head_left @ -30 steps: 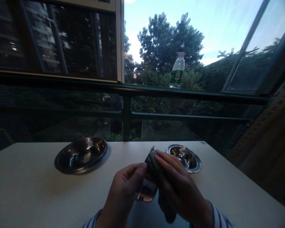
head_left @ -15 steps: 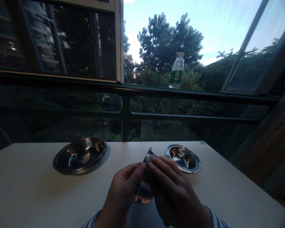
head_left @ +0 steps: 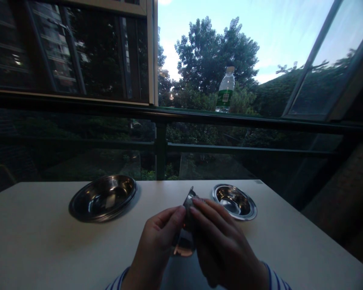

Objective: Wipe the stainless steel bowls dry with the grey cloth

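Shiny metal, apparently a small bowl [head_left: 184,245], is tilted between the left hand [head_left: 157,237] and the right hand [head_left: 225,241] in my head view, over the near part of the white counter [head_left: 78,257]. I see the left pinching its edge between thumb and fingers, while the right cups the other side, gripping a cloth [head_left: 201,199] mostly hidden from me. Farther off on the counter, I have a wide basin [head_left: 93,201] at left and a small dish [head_left: 242,201] at right.
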